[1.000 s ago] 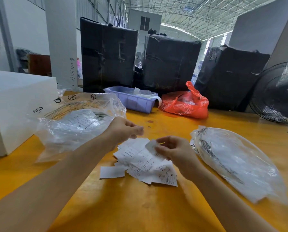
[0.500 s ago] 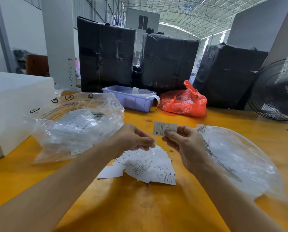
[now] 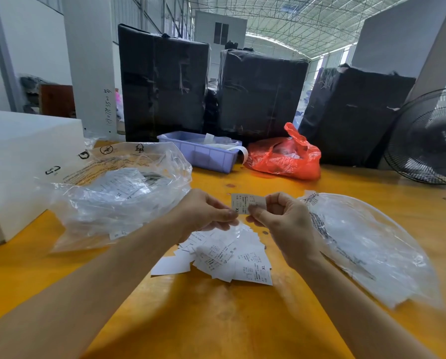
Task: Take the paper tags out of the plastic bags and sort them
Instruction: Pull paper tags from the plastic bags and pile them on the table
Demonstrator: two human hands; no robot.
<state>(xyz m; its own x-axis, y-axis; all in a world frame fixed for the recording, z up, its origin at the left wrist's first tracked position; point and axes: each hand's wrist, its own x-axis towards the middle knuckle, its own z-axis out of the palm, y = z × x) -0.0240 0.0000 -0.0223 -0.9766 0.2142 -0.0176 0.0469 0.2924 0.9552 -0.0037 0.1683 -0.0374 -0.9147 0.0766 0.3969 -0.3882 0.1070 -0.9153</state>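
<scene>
The right hand's fingertips (image 3: 253, 212) pinch 1 small paper tag (image 3: 245, 202) by its right end. The left hand (image 3: 203, 212) has come up since a moment ago, and its curled fingertips now meet the tag's lower left corner, so both hands hold it up above the yellow table (image 3: 216, 320). A second ago this tag was down by the pile. I think the person is reading its size before sorting it.

The tag is white and flat with tiny print; it seems to say "XL", but that is hard to read. Just below lies the loose pile of tags (image 3: 224, 255). A crumpled clear bag (image 3: 118, 193) with more tags sits left, and a flatter clear bag (image 3: 367, 244) sits right.
</scene>
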